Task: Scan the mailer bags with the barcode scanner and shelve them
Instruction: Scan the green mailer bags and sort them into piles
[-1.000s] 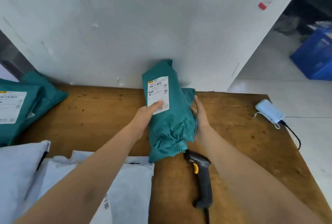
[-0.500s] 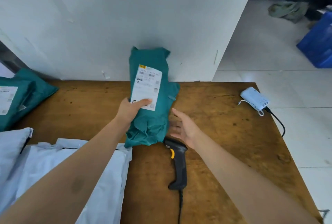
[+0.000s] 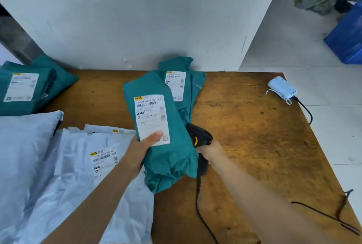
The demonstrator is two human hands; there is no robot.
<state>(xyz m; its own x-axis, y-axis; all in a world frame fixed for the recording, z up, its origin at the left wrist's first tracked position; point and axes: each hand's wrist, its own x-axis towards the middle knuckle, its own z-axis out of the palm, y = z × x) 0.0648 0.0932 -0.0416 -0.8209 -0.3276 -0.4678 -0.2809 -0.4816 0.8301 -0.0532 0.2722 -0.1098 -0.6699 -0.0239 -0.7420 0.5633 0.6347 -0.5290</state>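
Note:
My left hand [image 3: 140, 150] grips a teal mailer bag [image 3: 172, 161] above the table, thumb pressed on the lower edge of its white barcode label [image 3: 151, 118], which faces up. My right hand [image 3: 212, 150] is curled round the handle of the black barcode scanner [image 3: 201, 138] with a yellow trigger. The scanner sits just right of the held bag and is partly hidden behind it. A second teal mailer bag [image 3: 193, 85] leans against the white wall behind, label facing out.
The wooden table [image 3: 254, 126] holds more teal bags [image 3: 49, 85] at the far left and white mailer bags [image 3: 78, 165] at the near left. A white power bank [image 3: 282, 88] with a cable lies at the right back corner. A blue crate [image 3: 346, 36] stands on the floor beyond.
One teal bag now leans at the wall by itself, and my left hand holds a teal bag nearer to me. My right hand, open before, has closed round the scanner handle.

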